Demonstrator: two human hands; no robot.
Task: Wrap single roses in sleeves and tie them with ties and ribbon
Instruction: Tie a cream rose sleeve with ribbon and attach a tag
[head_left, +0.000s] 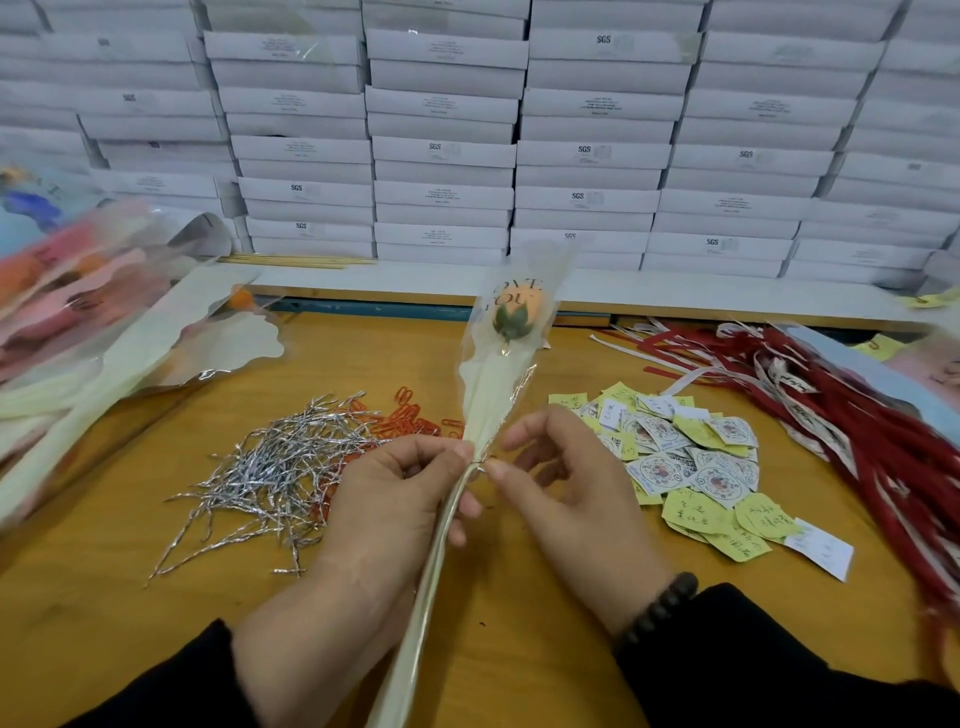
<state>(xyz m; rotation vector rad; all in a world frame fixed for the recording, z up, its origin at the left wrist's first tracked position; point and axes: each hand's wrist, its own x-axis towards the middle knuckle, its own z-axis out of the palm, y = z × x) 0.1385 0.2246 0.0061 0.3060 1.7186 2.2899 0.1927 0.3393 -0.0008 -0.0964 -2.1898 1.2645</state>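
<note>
An orange rose (522, 309) with green sepals stands upright inside a pale cream sleeve (493, 395) printed with dark letters. My left hand (400, 499) grips the gathered sleeve around the stem at mid-height. My right hand (566, 483) pinches a silver twist tie (482, 464) wrapped round the sleeve's neck, right beside my left thumb. The sleeve's long tail (415, 634) runs down toward me between my forearms.
A heap of silver twist ties (275, 467) and orange paper clips (410, 415) lies left. Paper tags and yellow notes (691, 462) lie right, with red ribbons (841, 415) beyond. Wrapped roses and spare sleeves (104, 322) pile at far left. White boxes (441, 150) are stacked behind.
</note>
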